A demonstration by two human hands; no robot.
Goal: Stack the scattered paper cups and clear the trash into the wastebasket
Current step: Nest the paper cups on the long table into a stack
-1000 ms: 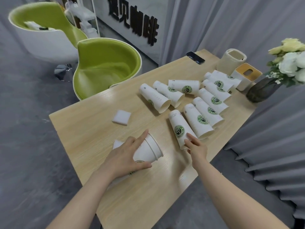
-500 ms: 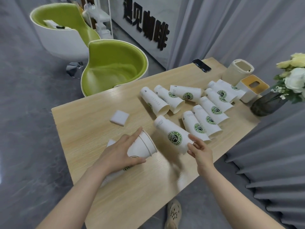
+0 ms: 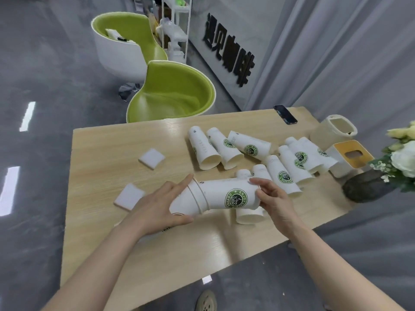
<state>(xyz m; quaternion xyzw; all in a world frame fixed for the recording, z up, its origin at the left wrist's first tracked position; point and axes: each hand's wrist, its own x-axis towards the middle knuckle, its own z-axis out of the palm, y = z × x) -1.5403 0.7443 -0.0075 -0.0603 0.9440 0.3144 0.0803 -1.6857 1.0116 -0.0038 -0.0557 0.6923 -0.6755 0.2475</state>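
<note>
while two hands nest cups [image 3: 226,195], two white napkins [image 3: 151,158] lie nearby.

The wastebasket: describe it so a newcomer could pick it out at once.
Start at the wooden table and follow the row of fallen paper cups to its far right corner. There the wastebasket stands upright, a cream open-topped bin beside the yellow-topped tissue box. Unlike the cups, it carries no green logo.
</note>
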